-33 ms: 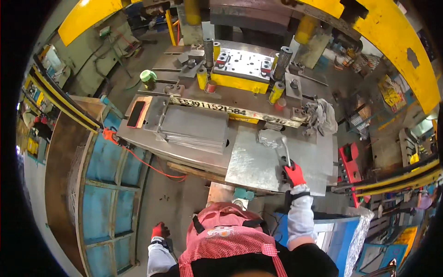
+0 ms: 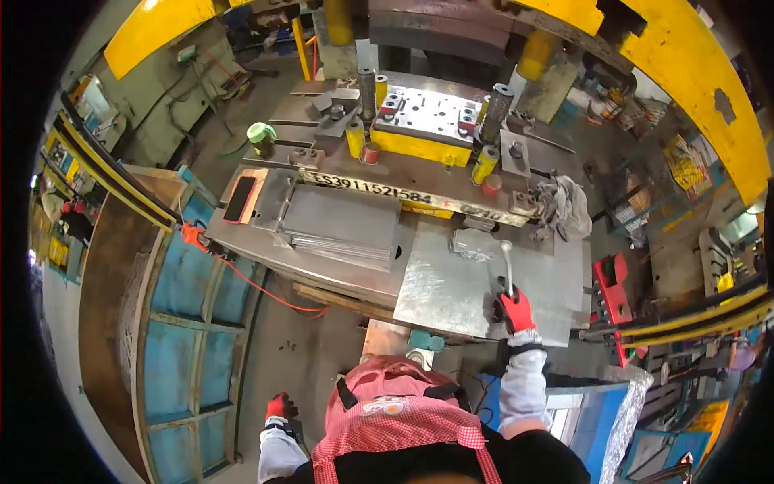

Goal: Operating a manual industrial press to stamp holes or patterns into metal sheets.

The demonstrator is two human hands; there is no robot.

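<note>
My right hand [image 2: 516,310], in a red glove with dark fingertips, is closed round the lower end of a silver rod-shaped tool with a rounded head [image 2: 506,262]. The tool stands over a shiny metal sheet [image 2: 439,278] at the front right of the press table; its exact kind is unclear. Just left of its head lies a small stack of cut metal pieces [image 2: 474,244]. Low at the left, my left hand [image 2: 280,406] hangs beside my apron, away from the table, also red-gloved. Its fingers are too small and foreshortened to read.
Flat metal plates [image 2: 343,222] are stacked left of the sheet. A phone [image 2: 239,199] lies farther left, near a green-lidded bottle [image 2: 260,135]. Behind a long bar stands a yellow-and-white die [image 2: 423,145] with posts. Crumpled plastic [image 2: 564,206] sits right; a blue-panelled frame [image 2: 173,355] stands left.
The tool's rounded head has swung slightly to the right, so the tool now points more straight away from me. My right hand has shifted slightly; my left hand stays low beside me.
</note>
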